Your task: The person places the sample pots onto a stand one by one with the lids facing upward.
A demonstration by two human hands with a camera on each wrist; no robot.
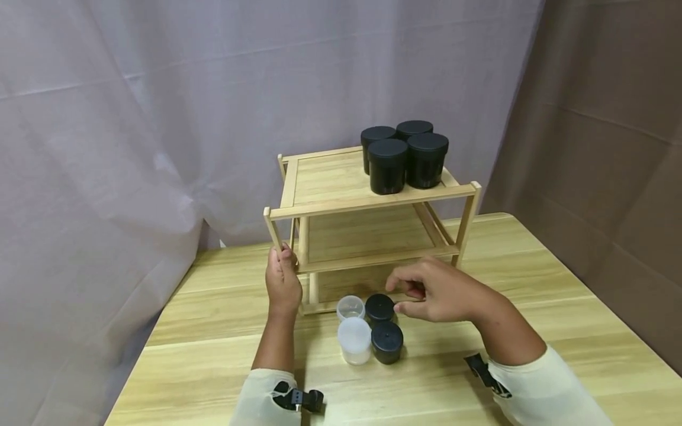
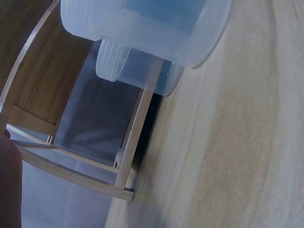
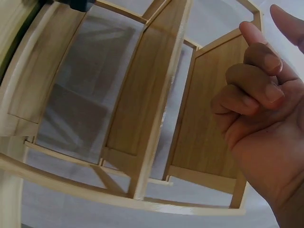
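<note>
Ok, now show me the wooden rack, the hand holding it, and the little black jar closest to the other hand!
Wooden rack (image 1: 329, 180), head view: bare part of its top shelf.
Left hand (image 1: 283, 284), head view: middle of the hand.
Little black jar (image 1: 379, 307), head view: its lid.

Near black jars (image 1: 388, 171) partly hide the far jars (image 1: 414, 126) on the rack (image 1: 327, 180); the head view's bottom edge crops both sleeves (image 1: 549, 390).

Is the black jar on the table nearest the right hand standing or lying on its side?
Standing. In the head view, the black jar has its round top facing up, beside the right hand.
</note>
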